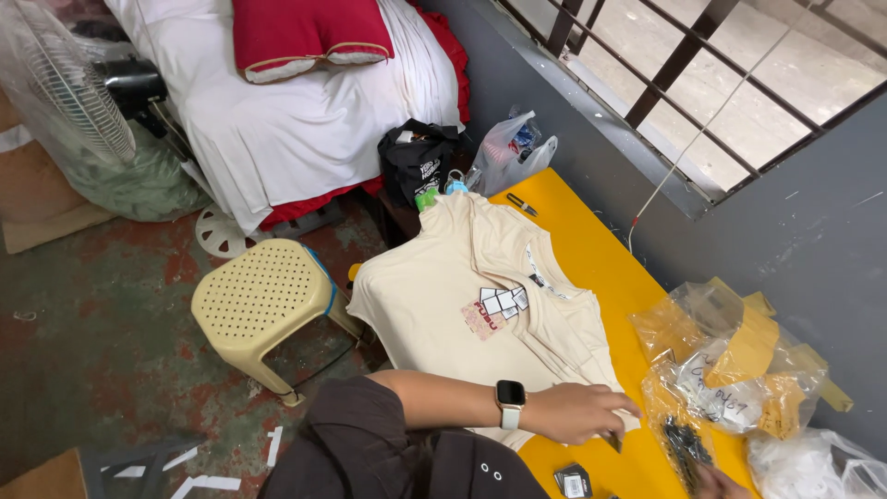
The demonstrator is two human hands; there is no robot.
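Currently I am resting my left hand (577,412) on the bottom hem of the cream T-shirt (467,296), fingers curled down at the cloth's edge; whether they are pinching it or only pressing, I cannot tell. The T-shirt is lying flat on the yellow table (591,249), its far end hanging past the table's edge towards the plastic stool (263,300). Judgement: thin cotton, light and limp, sliding easily on the smooth top; best taken at hem or shoulder seams, two points. My right hand (716,480) is showing only as fingertips at the frame's bottom, just right of the shirt's hem; its grip I cannot tell. Just beyond that hand, clear plastic bags (730,370) are holding yellow card pieces and small dark items. Small black tags (575,480) are lying just below the hem.
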